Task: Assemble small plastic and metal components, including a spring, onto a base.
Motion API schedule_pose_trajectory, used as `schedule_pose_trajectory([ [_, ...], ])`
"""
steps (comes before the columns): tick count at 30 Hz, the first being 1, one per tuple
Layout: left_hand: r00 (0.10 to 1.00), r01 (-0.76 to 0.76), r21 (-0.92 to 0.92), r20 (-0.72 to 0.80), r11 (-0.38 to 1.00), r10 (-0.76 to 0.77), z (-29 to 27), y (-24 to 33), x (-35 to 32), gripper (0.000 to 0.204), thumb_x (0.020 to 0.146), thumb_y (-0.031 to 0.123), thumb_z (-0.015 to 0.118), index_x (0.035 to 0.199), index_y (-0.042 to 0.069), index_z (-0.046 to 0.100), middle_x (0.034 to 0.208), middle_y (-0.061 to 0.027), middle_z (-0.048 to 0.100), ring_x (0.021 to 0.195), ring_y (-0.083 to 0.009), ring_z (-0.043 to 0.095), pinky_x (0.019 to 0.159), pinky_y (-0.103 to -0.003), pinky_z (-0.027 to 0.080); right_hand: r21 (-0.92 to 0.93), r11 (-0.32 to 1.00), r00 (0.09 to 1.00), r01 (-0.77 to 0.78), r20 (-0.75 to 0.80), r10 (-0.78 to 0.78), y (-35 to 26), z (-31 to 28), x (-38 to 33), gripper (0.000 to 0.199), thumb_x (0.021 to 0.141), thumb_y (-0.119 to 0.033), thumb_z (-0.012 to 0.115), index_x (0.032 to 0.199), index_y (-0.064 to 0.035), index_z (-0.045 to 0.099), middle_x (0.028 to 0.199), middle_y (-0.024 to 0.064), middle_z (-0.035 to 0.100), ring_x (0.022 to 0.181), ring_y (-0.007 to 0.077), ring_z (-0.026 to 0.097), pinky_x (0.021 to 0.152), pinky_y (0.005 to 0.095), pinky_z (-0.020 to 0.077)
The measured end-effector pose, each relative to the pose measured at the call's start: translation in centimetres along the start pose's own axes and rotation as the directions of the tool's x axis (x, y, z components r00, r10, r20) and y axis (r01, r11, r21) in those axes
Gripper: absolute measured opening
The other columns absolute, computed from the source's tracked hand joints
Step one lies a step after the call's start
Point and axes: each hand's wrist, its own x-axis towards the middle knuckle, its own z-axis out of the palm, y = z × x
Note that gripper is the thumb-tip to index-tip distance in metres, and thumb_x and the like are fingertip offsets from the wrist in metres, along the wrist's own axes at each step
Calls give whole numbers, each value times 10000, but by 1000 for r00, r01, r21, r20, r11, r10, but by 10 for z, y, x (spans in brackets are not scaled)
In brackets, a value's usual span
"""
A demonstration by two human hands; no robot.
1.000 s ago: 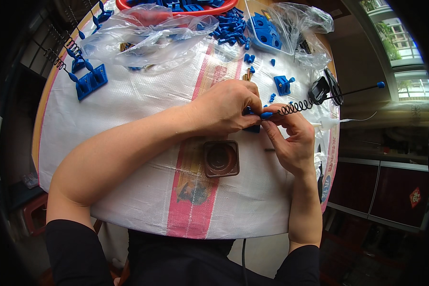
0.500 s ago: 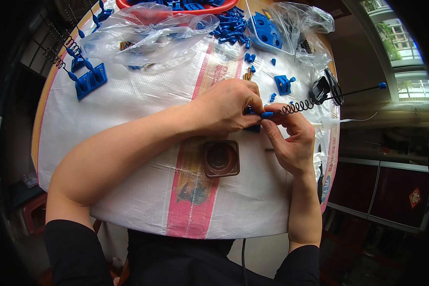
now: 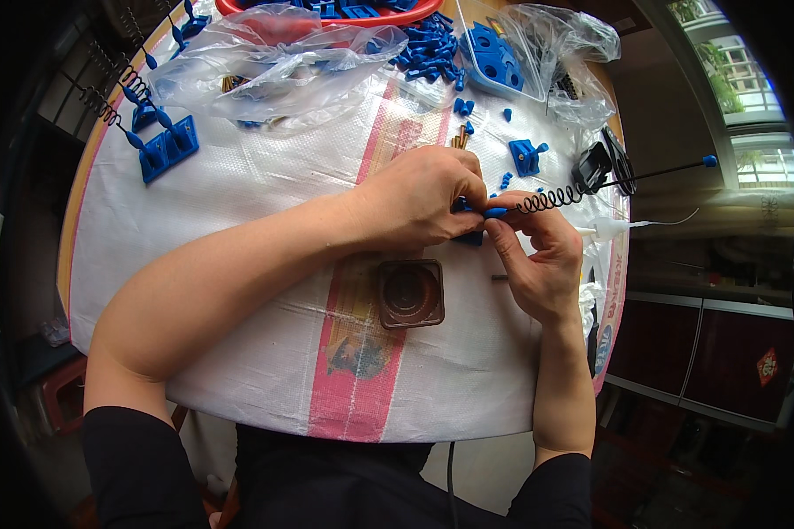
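My left hand (image 3: 425,196) is closed on a blue plastic base (image 3: 470,237), most of it covered by my fingers. Between thumb and fingertips, my right hand (image 3: 536,249) pinches the blue tapered end (image 3: 496,212) of a black spring rod (image 3: 549,200). That end meets the base where both hands come together; whether it sits inside is hidden. The rod runs off to the right and ends in a small blue cap (image 3: 709,161). Just beyond my left fingers lie a few brass-coloured screws (image 3: 460,137) and small blue caps (image 3: 464,107).
A square brown dish (image 3: 411,293) sits near my hands. Finished-looking blue bases with springs (image 3: 168,151) stand at left. Toward the back are a red basin (image 3: 379,19), a pile of blue pieces (image 3: 427,51), a clear tray (image 3: 508,92) and plastic bags (image 3: 282,66). A white nozzled bottle (image 3: 605,229) lies right.
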Motion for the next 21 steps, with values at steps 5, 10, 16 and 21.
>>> schedule_pose_trajectory([
  [5,1000,-14,8,0,1000,14,0,-1,0,144,811,129,729,882,4,718,887,-131,647,811,-285,635,706,-371,496,-31,999,996,-27,88,30,-1,-4,-2,183,875,46,663,1056,27,650,1013,68,666,862,107,642,793,244,518],
  [10,1000,-19,-5,-2,1000,19,-1,-2,0,146,814,129,729,880,0,715,884,-130,645,806,-286,634,702,-371,496,-22,999,995,-37,88,39,-3,-4,-1,189,872,48,665,1059,24,653,1013,68,665,863,107,640,792,243,517],
  [16,1000,-12,-5,7,1000,12,-1,0,0,145,814,127,730,881,-1,715,887,-130,647,813,-283,637,710,-369,500,-31,999,995,-33,92,35,-3,-5,-1,191,869,50,667,1058,25,655,1017,71,665,863,110,641,792,243,516],
  [21,1000,-27,3,3,1000,27,0,-1,0,144,816,129,732,876,-1,715,893,-127,650,817,-281,639,713,-367,504,-32,999,996,-27,88,30,-4,-5,-1,193,867,50,670,1058,25,655,1016,74,666,864,112,642,792,242,517],
])
